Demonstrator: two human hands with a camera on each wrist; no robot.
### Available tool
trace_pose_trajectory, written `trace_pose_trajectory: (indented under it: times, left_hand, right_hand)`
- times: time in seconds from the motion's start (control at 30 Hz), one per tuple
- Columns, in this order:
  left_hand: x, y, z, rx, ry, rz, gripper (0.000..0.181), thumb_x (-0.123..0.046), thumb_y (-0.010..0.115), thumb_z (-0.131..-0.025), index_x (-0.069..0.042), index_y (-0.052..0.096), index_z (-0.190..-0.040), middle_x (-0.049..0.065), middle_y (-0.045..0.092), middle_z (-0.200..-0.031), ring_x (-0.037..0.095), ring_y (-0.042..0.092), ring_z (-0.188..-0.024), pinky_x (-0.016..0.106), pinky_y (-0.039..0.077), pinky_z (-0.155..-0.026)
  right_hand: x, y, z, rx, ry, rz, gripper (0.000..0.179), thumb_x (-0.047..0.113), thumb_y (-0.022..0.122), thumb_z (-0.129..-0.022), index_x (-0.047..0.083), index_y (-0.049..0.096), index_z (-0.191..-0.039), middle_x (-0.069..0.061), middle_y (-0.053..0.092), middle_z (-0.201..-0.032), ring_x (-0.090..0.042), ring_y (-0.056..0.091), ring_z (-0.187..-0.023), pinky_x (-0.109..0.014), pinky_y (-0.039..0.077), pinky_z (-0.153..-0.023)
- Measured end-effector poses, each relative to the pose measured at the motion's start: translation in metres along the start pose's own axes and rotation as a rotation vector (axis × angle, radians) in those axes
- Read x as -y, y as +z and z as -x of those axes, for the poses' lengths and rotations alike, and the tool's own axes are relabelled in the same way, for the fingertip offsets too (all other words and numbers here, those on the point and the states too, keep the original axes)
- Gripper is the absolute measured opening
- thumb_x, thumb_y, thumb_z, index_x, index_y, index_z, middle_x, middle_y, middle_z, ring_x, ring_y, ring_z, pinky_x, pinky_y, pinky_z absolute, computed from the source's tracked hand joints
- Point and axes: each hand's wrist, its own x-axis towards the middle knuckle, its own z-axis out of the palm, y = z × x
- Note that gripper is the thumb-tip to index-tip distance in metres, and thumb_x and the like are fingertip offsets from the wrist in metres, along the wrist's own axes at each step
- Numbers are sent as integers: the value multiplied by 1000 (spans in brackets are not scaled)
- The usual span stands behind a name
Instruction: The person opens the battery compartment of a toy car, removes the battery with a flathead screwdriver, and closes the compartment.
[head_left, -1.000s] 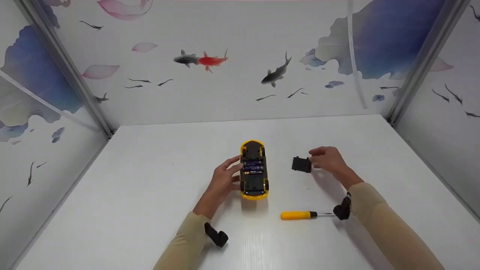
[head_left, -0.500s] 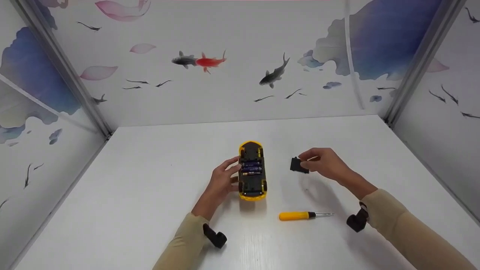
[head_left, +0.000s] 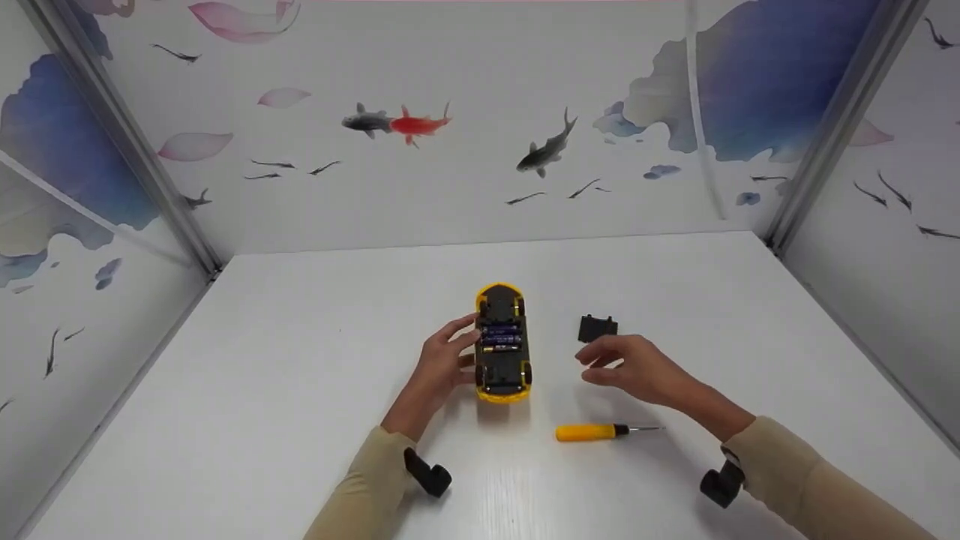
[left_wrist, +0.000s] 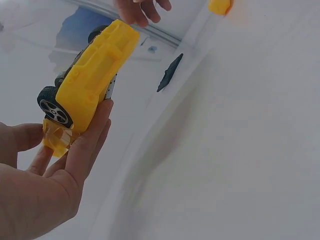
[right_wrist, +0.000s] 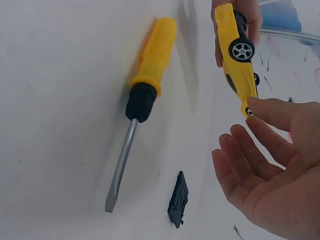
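Observation:
My left hand [head_left: 442, 360] grips a yellow toy car [head_left: 502, 386] by its side, its dark underside facing up toward the head camera. The car is held above the table. Purple batteries [head_left: 501, 340] lie side by side in its uncovered battery compartment. In the left wrist view, the thumb and fingers close around one end of the yellow toy car [left_wrist: 90, 80]. My right hand [head_left: 637, 367] hovers just in front of a black battery cover [head_left: 598, 328], fingers loosely bent around nothing. The right wrist view shows the battery cover [right_wrist: 178, 200] lying on the table apart from my right hand [right_wrist: 275, 165].
A flathead screwdriver with a yellow handle [head_left: 586, 433] lies on the white table [head_left: 300, 420], its metal shaft pointing right, nearer to me than the battery cover. White panels [head_left: 480, 187] printed with fish and petals enclose the table at the back and sides.
My right hand went from beside the battery cover to over it, then came back toward me and left, holding nothing. The cover stays on the table. My left hand keeps holding the toy car.

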Motion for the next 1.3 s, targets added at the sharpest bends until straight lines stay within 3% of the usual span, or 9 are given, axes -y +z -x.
trace_pose_trajectory:
  times: [0.27,0.53,0.87,1.3]
  left_hand:
    - [1,-3,-1,5,-4,-16,45,-25,56,-103,-20,50,-147,18,53,-144,28,67,-107,39,62,-77]
    - [0,-3,0,-23,-12,-14,44,-23,57,-101,-21,52,-144,17,58,-138,25,70,-101,38,62,-73]
    - [0,-3,-1,-36,-7,-17,49,-19,60,-97,-18,51,-146,18,62,-132,23,71,-95,35,62,-69]
    - [2,-4,-2,-46,-4,-22,47,-19,58,-98,-20,52,-145,17,60,-134,24,71,-99,36,62,-74]
  right_hand:
    - [3,14,6,107,-23,-3,34,22,75,-90,6,69,-120,-13,69,-120,-24,65,-106,-40,58,-90]
    - [6,24,9,190,-25,5,33,23,77,-88,10,71,-119,-9,67,-118,-26,64,-107,-40,59,-88]
    - [1,36,9,276,-49,110,36,18,87,-77,12,74,-110,1,66,-103,-15,61,-91,-23,53,-77]
    - [2,36,10,310,-78,191,20,12,81,-83,15,75,-101,5,69,-95,-11,58,-83,-24,54,-77]
